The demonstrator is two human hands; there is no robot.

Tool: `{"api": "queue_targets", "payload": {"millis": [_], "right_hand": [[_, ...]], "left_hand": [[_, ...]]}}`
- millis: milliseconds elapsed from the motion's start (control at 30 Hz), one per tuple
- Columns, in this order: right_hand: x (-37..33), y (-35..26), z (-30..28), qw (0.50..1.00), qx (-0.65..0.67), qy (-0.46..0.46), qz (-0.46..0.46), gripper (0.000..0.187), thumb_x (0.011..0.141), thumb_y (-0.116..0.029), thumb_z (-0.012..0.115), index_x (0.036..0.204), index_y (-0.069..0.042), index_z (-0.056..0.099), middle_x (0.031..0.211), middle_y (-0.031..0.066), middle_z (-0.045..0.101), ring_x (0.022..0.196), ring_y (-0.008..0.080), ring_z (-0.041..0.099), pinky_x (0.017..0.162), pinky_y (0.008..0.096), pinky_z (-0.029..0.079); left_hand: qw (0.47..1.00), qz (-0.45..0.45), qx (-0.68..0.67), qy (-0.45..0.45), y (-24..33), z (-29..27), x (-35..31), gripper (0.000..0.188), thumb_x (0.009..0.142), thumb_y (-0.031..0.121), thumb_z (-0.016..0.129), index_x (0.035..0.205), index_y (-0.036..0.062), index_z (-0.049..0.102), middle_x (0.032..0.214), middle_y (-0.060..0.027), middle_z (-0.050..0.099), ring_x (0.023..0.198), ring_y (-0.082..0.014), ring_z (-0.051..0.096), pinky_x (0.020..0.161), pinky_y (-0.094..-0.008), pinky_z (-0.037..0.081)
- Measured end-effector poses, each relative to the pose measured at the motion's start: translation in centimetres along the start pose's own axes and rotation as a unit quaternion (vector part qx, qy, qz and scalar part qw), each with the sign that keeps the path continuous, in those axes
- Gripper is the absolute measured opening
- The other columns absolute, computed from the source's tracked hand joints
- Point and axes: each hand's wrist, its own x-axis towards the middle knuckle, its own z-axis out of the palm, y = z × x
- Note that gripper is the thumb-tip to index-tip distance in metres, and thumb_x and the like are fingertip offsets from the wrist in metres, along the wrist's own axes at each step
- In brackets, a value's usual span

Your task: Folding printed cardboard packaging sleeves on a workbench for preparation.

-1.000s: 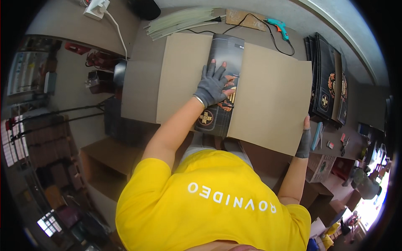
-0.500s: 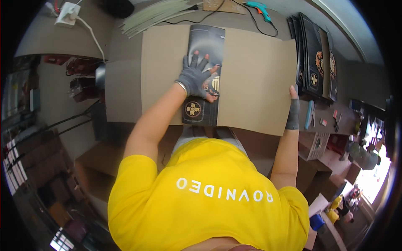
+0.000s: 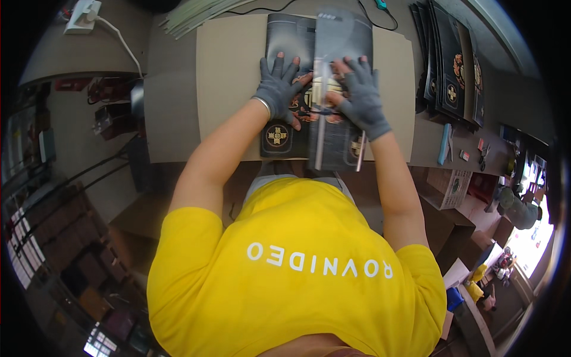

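My left hand (image 3: 278, 89), in a grey fingertipless glove, lies open with spread fingers on a black printed cardboard panel (image 3: 289, 37) with gold and red graphics. My right hand (image 3: 361, 102), gloved the same way, rests open on a second black printed panel (image 3: 344, 41), its fingers spread. This right panel looks slightly blurred and its left edge meets or overlaps the left panel's right side. Under both panels lies plain brown cardboard (image 3: 229, 89), showing to the left and right of them. Neither hand grips anything.
Black printed cardboard pieces (image 3: 443, 65) stand stacked at the table's right. Near them lie a blue tool (image 3: 444, 144) and scissors (image 3: 484, 156). Pale glue sticks (image 3: 199, 16) and a cable sit at the far edge. A white power strip (image 3: 83, 16) is at far left.
My right hand has moved left from the brown sheet's right edge onto the panels. A black printed face now covers part of the brown surface there. My left hand stays in place.
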Motion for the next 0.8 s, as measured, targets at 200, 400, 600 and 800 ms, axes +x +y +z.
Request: {"api": "queue_targets", "payload": {"millis": [200,400,600,800], "right_hand": [[-0.8,1.7,4.2,0.983,-0.171,-0.066,0.002,0.072,0.081,-0.059,0.066,0.139,-0.02,0.054,0.144,0.0131,0.048,0.14,0.0385,0.036,0.113,0.0593,0.018],[-1.0,2.4,4.0,0.987,-0.158,-0.038,-0.016,0.071,0.079,-0.058,0.069,0.139,-0.022,0.055,0.145,0.0155,0.048,0.14,0.0371,0.036,0.115,0.0551,0.019],[-0.1,1.8,3.3,0.988,-0.143,-0.054,-0.011,0.074,0.077,-0.056,0.072,0.138,-0.019,0.055,0.137,0.014,0.054,0.131,0.0337,0.045,0.113,0.0478,0.027],[4.1,3.2,4.4,0.987,-0.135,-0.07,0.059,0.074,0.077,-0.06,0.069,0.13,-0.01,0.061,0.123,0.0127,0.057,0.131,0.0362,0.043,0.11,0.0509,0.027]], "left_hand": [[0.997,-0.009,-0.022,0.07,-0.5,1.4,0.3,0.14,0.041,0.09,0.067,0.156,0.0206,0.027,0.162,-0.0207,0.017,0.147,-0.0491,0.009,0.108,-0.0724,0.006],[0.981,0.011,-0.082,0.176,-3.4,1.3,2.4,0.106,0.057,0.088,0.06,0.141,0.0238,0.053,0.158,-0.0238,0.025,0.147,-0.0479,0.013,0.112,-0.068,0.007],[0.973,-0.036,-0.024,0.228,-2.8,2.9,4.5,0.1,0.067,0.088,0.052,0.148,0.0305,0.044,0.155,-0.03,0.027,0.144,-0.0518,0.017,0.111,-0.0678,0.009],[0.966,-0.03,-0.047,0.253,-2.7,3.3,5.0,0.099,0.069,0.087,0.052,0.15,0.0319,0.039,0.155,-0.0302,0.027,0.143,-0.0509,0.02,0.111,-0.0676,0.01]]}}
